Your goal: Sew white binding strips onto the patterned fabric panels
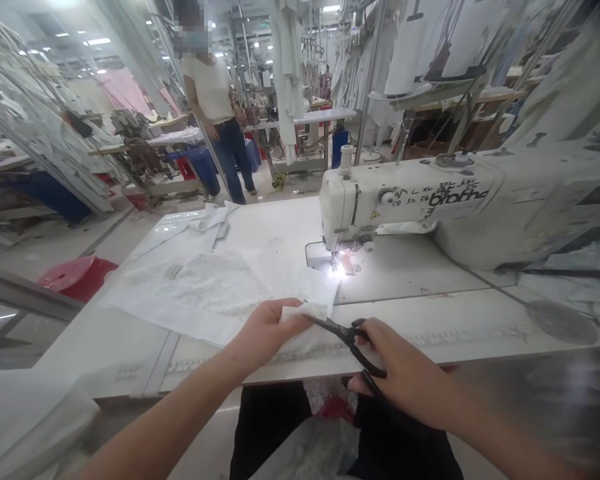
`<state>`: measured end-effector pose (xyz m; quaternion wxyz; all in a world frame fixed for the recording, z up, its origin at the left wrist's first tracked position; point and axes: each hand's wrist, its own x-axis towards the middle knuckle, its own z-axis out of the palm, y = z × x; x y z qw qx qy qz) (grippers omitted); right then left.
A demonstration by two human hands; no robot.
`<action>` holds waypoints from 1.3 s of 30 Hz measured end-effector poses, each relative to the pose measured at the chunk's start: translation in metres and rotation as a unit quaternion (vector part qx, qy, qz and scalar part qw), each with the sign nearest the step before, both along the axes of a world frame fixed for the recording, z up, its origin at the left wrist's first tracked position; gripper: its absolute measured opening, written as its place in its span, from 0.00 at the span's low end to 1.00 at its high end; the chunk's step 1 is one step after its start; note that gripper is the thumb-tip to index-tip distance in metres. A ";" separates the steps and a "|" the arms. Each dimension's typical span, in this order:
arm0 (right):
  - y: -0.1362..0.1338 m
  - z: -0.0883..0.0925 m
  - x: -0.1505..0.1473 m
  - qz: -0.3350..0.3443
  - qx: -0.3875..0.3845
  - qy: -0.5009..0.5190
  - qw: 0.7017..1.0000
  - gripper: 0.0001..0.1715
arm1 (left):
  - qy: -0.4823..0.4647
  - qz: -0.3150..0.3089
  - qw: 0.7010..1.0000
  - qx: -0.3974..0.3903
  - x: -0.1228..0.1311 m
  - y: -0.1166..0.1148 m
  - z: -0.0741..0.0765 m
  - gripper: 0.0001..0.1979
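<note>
Two hands: our left hand [265, 330] pinches cloth [215, 293]; our right hand [405, 377] clasps scissors [347, 335].
Surface: white table [430, 313] under our fingers.
Room: sewing machine [430, 200] beyond them; person [215, 100] farther off.

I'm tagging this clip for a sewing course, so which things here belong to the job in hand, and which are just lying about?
In hand:
- left hand pinching the white fabric
- right hand gripping the black scissors, blades at the fabric's edge

Lying about:
- sewing machine, light on, nothing under its needle
- folded white pieces farther back
- red stool
- standing person in the aisle
</note>
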<state>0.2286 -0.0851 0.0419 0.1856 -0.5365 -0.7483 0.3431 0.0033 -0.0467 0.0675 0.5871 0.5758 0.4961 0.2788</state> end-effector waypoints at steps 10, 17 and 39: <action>-0.057 -0.043 0.011 -0.067 -0.061 0.057 0.994 0.16 | 0.005 -0.061 0.996 -0.066 0.025 -0.027 -0.021 0.15; -0.062 -0.030 0.034 -0.094 -0.007 -0.025 0.995 0.15 | -0.011 -0.097 0.994 0.055 0.031 -0.021 -0.035 0.10; 0.006 -0.026 0.083 -0.169 0.048 -0.203 0.963 0.18 | -0.041 -0.177 0.981 -0.061 0.011 -0.008 -0.028 0.14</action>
